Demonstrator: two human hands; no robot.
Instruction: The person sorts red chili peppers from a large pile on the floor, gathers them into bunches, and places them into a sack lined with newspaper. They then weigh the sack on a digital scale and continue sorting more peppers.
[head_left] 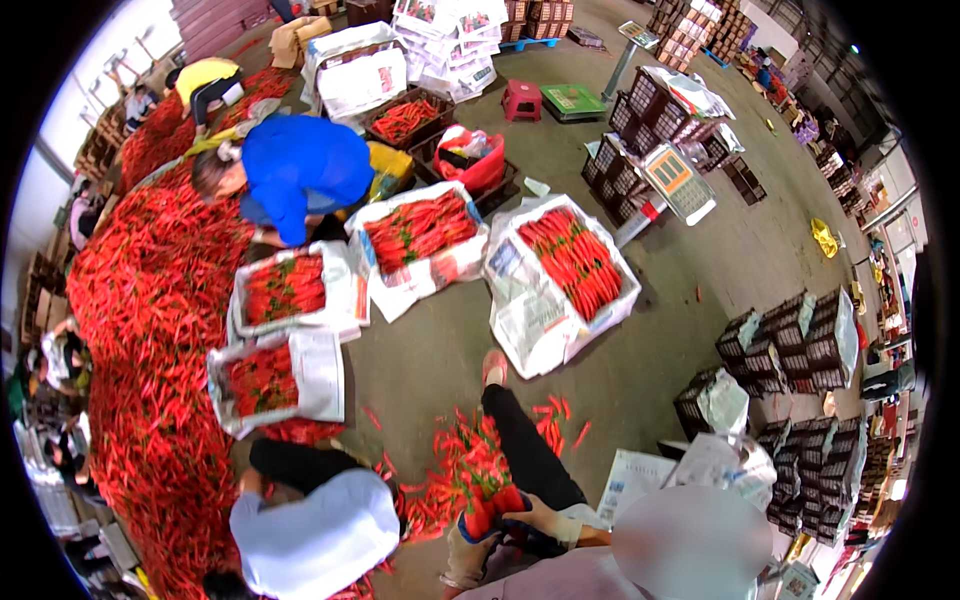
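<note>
Low in the view, my left hand (pixel 468 548) closes round a bunch of red chili peppers (pixel 482 512) from the near left. My right hand (pixel 538 515), fingers curled, grips the same bunch from the right. Dark blue coverings show on the fingers of both hands. Just beyond them, loose red chilies (pixel 455 455) with some green stems lie spread on the floor. My dark-trousered leg (pixel 530 445) stretches forward to the right of these chilies. Where each fingertip ends among the peppers is partly hidden.
Paper-lined crates of chilies (pixel 570 262) stand ahead. At left rises a large chili heap (pixel 150 370). A person in blue (pixel 305 170) bends beside it; another in a pale shirt (pixel 320 530) crouches near my left. A scale (pixel 680 185) and stacked crates (pixel 815 340) stand right.
</note>
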